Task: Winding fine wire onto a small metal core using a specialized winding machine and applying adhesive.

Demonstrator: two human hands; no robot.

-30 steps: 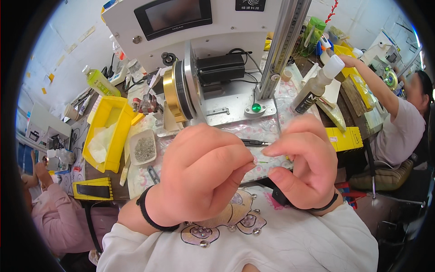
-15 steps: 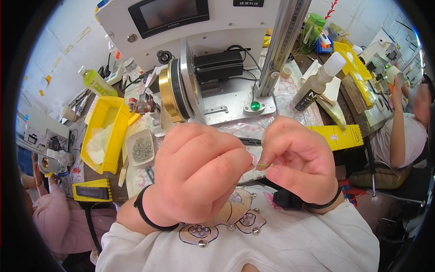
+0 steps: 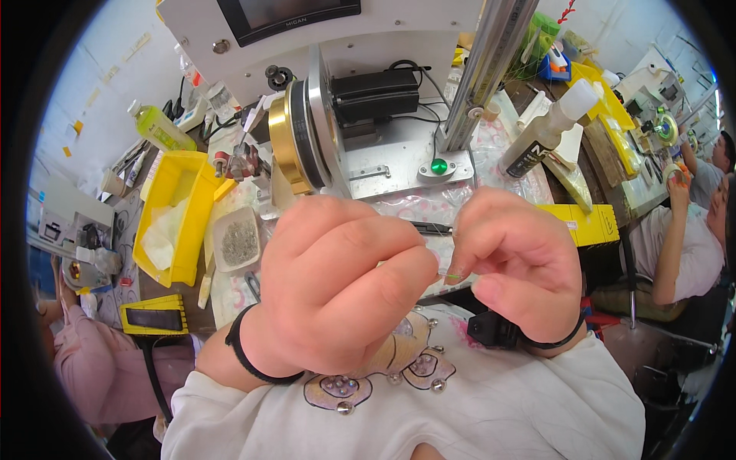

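Left hand (image 3: 349,284): fingers are curled inward, and a thin green-tipped piece (image 3: 455,277) appears to be pinched at the partly hidden fingertips.
Right hand (image 3: 521,268): thumb and forefinger are parted in view; whether the green end beside the forefinger is gripped cannot be told.
Green-tipped piece: suspended between both hands; could be bent or dropped if pulled unevenly.
Patterned table cover (image 3: 441,247): a dropped piece could be lost against its print.
White tray (image 3: 237,241): fine contents could be spilled if its rim were caught by the left forearm.
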